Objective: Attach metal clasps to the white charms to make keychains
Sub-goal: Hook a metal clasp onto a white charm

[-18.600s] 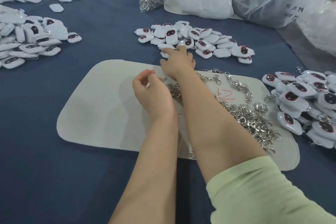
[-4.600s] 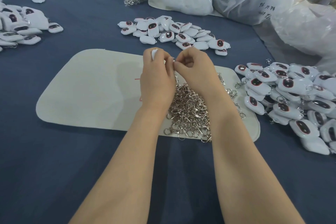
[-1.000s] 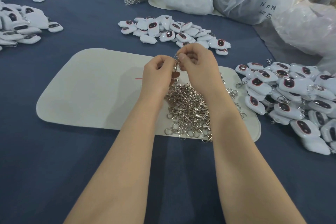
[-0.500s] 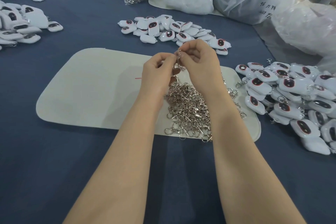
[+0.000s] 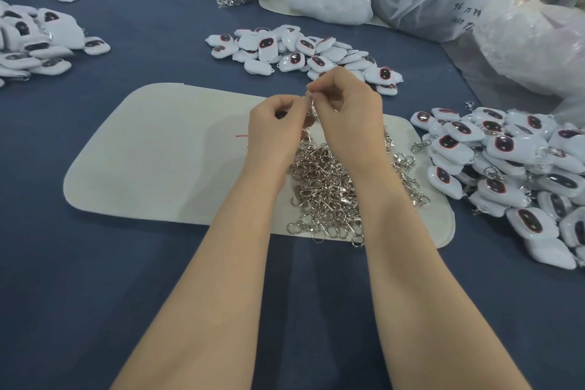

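Head view: the left hand point(image 5: 275, 123) and right hand point(image 5: 345, 111) meet fingertip to fingertip above the pale mat point(image 5: 158, 152). The right hand pinches a metal clasp point(image 5: 312, 104) between thumb and forefinger; its lower part hangs just below the pinch. The left hand's fingers curl round a small charm point(image 5: 280, 114), which is mostly hidden, with only a dark patch showing inside the curl. The step in hand is judged to be joining the clasp ring to the charm's eyelet; whether the ring is through cannot be told. The loose clasp pile point(image 5: 329, 187) lies directly below the grip, toward the person. Unfitted charms point(image 5: 297, 51) lie just beyond the grip, and finished keychains point(image 5: 506, 161) lie well to its right. Next move: close the ring fully, verify that the charm hangs free, then deposit the unit on the right-hand pile
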### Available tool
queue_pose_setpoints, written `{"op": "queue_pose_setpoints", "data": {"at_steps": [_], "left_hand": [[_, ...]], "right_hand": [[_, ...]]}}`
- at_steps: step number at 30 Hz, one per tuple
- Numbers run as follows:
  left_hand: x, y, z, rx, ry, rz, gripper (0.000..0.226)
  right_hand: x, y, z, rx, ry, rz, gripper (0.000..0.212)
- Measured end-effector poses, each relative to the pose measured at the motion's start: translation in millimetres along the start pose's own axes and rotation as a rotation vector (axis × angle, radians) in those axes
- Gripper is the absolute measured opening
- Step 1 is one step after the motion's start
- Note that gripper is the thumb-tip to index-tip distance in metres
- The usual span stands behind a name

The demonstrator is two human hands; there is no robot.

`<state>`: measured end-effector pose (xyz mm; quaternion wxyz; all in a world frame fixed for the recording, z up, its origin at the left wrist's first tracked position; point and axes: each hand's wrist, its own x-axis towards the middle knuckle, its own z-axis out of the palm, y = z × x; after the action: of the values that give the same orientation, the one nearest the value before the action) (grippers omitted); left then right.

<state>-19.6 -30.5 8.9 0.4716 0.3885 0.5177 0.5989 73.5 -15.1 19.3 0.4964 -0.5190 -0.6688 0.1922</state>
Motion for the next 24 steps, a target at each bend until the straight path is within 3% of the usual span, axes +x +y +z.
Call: {"op": "queue_pose_setpoints", "data": {"at_steps": [5,11,17,24], "left_hand": [[1,3,-2,-0.1,0.015,-0.069,0.018],[5,-2,-3,0.131,0.116,0.104,0.014],[6,-8,-4,0.425,0.152,0.263,0.014],[1,-9,0,0.547,0.095,0.353,0.005]], "right_hand": [[-1,1,3,-0.081,-0.007,-0.076,0.014],[-3,4,8,-0.1,-0.039,-0.042,0.018],[2,5,0,0.281,-0.159,0.279,0.017],[4,9,-1,0.418,-0.065,0.331,0.018]]}}
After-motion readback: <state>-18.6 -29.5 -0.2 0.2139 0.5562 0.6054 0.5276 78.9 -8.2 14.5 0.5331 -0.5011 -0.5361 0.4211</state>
